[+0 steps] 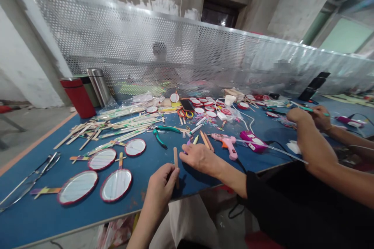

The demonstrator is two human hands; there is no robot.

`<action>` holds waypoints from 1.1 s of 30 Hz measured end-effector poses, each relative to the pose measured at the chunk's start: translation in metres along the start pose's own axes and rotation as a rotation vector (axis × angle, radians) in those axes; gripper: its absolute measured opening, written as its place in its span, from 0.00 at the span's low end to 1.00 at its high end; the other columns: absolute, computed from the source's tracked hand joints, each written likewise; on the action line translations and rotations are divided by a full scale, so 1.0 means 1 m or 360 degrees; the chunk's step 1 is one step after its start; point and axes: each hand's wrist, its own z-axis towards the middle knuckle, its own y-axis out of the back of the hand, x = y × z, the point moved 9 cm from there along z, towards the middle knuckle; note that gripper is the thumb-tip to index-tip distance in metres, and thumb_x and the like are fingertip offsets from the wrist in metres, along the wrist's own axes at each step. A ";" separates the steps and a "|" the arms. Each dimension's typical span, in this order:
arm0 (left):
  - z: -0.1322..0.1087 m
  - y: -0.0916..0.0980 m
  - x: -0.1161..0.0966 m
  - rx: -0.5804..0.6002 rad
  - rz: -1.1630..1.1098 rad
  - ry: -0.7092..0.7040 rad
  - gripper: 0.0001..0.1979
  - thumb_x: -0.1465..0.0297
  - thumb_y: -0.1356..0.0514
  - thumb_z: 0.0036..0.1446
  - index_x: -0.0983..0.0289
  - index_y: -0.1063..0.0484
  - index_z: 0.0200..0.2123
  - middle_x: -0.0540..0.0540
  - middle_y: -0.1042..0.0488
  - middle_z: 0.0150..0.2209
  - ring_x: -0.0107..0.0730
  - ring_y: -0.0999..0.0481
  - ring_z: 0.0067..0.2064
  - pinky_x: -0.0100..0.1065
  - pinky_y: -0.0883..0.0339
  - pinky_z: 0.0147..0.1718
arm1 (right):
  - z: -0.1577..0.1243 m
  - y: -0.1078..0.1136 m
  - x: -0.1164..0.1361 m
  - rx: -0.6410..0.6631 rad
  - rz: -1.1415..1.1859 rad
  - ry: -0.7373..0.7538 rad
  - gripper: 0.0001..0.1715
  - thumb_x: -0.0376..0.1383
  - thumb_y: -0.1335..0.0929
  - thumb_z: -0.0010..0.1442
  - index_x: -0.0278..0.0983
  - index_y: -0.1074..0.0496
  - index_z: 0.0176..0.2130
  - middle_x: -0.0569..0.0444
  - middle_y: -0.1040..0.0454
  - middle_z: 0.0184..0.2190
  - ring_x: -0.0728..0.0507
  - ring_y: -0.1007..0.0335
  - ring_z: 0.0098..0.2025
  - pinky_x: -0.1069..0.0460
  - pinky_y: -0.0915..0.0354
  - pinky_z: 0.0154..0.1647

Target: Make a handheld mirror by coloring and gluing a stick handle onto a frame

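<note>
My left hand point(162, 186) is curled around the lower end of a wooden craft stick point(175, 163), which stands nearly upright just off the blue table's near edge. My right hand point(200, 159) lies on the tabletop beside the stick, fingers extended, holding nothing I can see. Thin coloured sticks point(195, 140) lie just beyond its fingertips. Green-handled pliers point(159, 134) rest ahead of my hands, and a pink hot glue gun point(227, 144) lies to the right. Round red-rimmed discs on wooden sticks point(116, 185) lie to the left of my left hand.
Bundled and loose wooden sticks cover the blue table point(37, 186) beyond long scissors point(29, 179). A co-worker's hands point(309, 116) work at the right. A perforated metal screen point(122, 42) stands along the far edge, with a red tumbler point(77, 97) and steel flask point(99, 86) nearby.
</note>
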 end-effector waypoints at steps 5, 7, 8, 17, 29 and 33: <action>0.002 0.001 0.010 -0.0053 -0.0089 0.0109 0.13 0.59 0.46 0.54 0.61 0.27 0.32 0.50 0.24 0.24 0.33 0.27 0.26 0.30 0.35 0.29 | -0.018 0.019 -0.003 -0.0546 0.0100 -0.0133 0.15 0.31 0.44 0.68 0.37 0.31 0.40 0.52 0.30 0.31 0.46 0.34 0.30 0.54 0.42 0.26; 0.001 -0.001 0.012 -0.0041 -0.0095 0.0122 0.14 0.59 0.46 0.54 0.61 0.27 0.34 0.49 0.24 0.25 0.33 0.26 0.27 0.30 0.34 0.28 | -0.035 0.028 -0.011 -0.0869 0.0165 -0.0319 0.15 0.32 0.44 0.68 0.37 0.30 0.37 0.54 0.30 0.26 0.46 0.34 0.28 0.54 0.41 0.27; 0.001 -0.002 0.013 -0.0025 -0.0089 0.0127 0.14 0.59 0.46 0.54 0.61 0.26 0.33 0.49 0.24 0.25 0.32 0.26 0.26 0.29 0.34 0.28 | -0.043 0.029 -0.015 -0.0961 0.0181 -0.0408 0.16 0.32 0.44 0.68 0.36 0.30 0.37 0.53 0.30 0.26 0.46 0.33 0.28 0.54 0.40 0.28; -0.002 -0.004 0.010 0.0034 -0.0020 0.0089 0.15 0.58 0.47 0.57 0.61 0.27 0.29 0.48 0.27 0.23 0.30 0.29 0.26 0.27 0.37 0.27 | -0.150 0.053 -0.064 -0.1322 -0.0064 -0.1158 0.10 0.36 0.38 0.66 0.36 0.30 0.38 0.46 0.26 0.31 0.40 0.30 0.38 0.47 0.35 0.41; -0.001 -0.004 0.013 0.0026 0.0074 0.0054 0.16 0.57 0.48 0.57 0.60 0.27 0.30 0.49 0.25 0.25 0.31 0.28 0.26 0.27 0.36 0.28 | -0.189 -0.038 -0.128 0.0167 0.0638 -0.2196 0.23 0.48 0.34 0.58 0.38 0.36 0.48 0.49 0.22 0.35 0.38 0.24 0.40 0.51 0.38 0.36; -0.002 -0.003 0.010 0.0011 0.0087 0.0034 0.16 0.58 0.48 0.57 0.60 0.27 0.30 0.48 0.25 0.24 0.30 0.28 0.27 0.27 0.36 0.28 | -0.181 -0.044 -0.138 0.0181 0.0627 -0.2211 0.20 0.43 0.34 0.58 0.37 0.38 0.48 0.49 0.22 0.35 0.39 0.24 0.39 0.52 0.39 0.33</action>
